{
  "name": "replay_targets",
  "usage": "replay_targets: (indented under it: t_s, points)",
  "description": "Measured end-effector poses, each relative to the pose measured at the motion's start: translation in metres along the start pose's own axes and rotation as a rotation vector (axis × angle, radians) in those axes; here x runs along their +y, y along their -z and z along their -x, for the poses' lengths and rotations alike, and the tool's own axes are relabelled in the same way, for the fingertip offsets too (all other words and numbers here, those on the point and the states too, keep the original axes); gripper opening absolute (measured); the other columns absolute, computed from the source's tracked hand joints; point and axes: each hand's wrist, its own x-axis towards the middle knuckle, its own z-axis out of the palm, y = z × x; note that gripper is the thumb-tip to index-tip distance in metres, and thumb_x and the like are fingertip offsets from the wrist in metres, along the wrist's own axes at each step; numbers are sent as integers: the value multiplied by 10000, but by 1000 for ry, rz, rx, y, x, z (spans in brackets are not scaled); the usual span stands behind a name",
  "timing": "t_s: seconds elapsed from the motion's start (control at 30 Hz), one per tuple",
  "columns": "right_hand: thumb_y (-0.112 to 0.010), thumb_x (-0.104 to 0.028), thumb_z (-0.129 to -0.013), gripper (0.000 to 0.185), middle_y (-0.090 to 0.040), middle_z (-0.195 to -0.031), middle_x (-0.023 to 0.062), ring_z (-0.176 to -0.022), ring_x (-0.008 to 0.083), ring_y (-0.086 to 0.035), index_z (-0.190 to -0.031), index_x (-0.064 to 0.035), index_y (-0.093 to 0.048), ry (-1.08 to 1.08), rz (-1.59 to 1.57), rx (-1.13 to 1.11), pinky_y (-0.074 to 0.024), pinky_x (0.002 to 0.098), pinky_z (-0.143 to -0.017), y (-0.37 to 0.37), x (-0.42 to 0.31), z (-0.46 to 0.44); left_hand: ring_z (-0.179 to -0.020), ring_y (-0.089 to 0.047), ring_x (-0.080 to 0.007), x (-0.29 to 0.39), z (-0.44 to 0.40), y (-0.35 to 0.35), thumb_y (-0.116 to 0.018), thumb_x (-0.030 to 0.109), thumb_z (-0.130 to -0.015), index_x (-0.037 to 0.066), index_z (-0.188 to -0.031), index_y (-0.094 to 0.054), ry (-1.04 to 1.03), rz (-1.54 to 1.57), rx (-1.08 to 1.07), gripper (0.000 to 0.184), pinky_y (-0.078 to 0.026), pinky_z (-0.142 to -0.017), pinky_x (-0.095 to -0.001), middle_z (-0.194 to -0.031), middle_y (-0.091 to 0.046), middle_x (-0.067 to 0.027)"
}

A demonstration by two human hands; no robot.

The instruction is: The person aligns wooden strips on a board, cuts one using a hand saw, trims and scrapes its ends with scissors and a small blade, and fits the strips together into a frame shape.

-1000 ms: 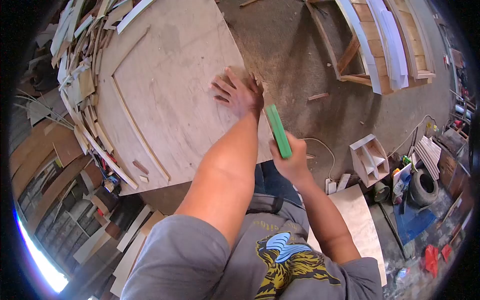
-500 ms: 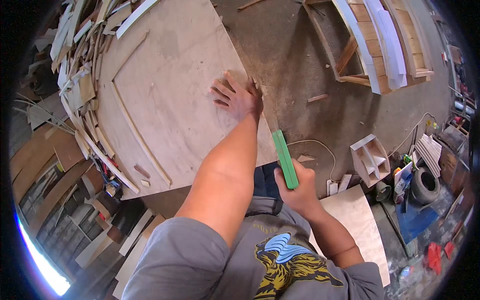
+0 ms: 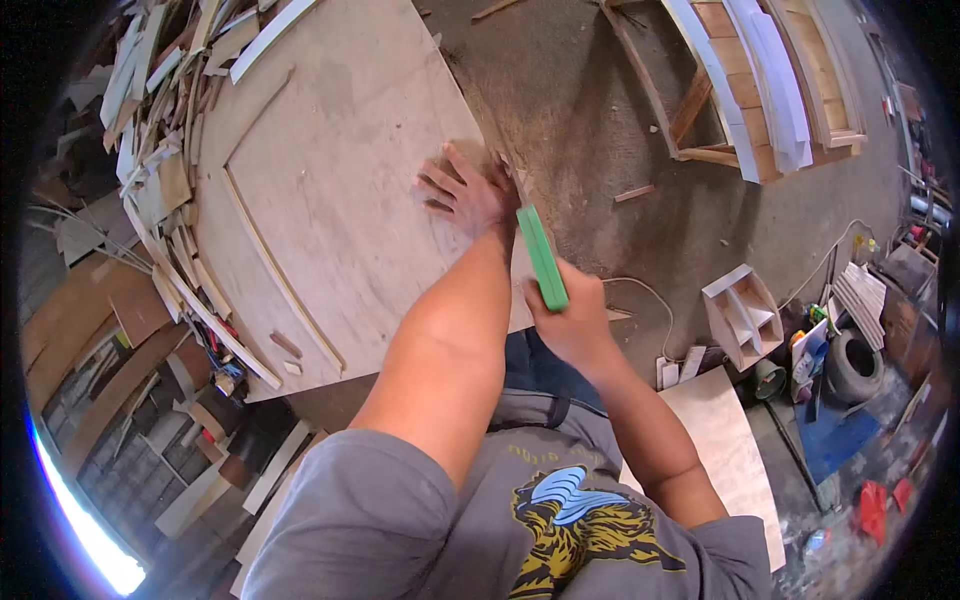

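Note:
A large pale plywood sheet (image 3: 340, 180) lies in front of me. Near its right edge my left hand (image 3: 468, 190) presses flat on the wood, fingers spread and holding nothing. My right hand (image 3: 570, 310) is wrapped round the green handle of a saw (image 3: 542, 258), just right of and below my left hand. The saw's thin blade points up along the sheet's right edge and is hard to make out. A thin wooden strip (image 3: 275, 260) rests on the sheet's left part.
Wood offcuts (image 3: 175, 150) are piled along the left. A curved wooden frame (image 3: 745, 90) stands at the upper right. On the right are a small divided box (image 3: 743, 317), a tyre (image 3: 853, 368) and a cable (image 3: 655, 300). Another board (image 3: 715, 440) lies beside my right arm.
My right hand drew the saw back toward my body, then pushed it forward and up again. My left hand has stayed flat on the sheet.

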Motion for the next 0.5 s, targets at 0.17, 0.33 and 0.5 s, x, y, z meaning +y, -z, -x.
replay_targets:
  t_s: [0.17,0.33,0.5]
  points:
    - [-725,-68,-864,138,-638,-741,260,-700,438,-685,-953,-3,-643,-2,-55,0,-529,459,-611,15,-5,37,-1578,59,-507,4,5,3,-508,598,-995,170,-1674,-161,9,4,30,874,-35,-1228,-694,-1711,-40,-281]
    - [-726,-137,-881,174,-652,-751,248,-722,451,-680,-991,-11,-679,-95,65,-11,-522,495,-663,-4,42,9,-1581,43,-498,7,2,-9,-505,602,-996,170,-1675,-163,17,-70,91,874,-49,-1234,-683,-1710,-56,-278]
    - [-739,-160,-894,177,-642,-730,241,-714,460,-670,-936,-14,-648,-152,56,-27,-519,483,-636,23,49,77,-1583,60,-488,4,5,-5,-485,618,-1002,180,-1681,-130,20,-70,62,883,-54,-1235,-682,-1713,-26,-269]
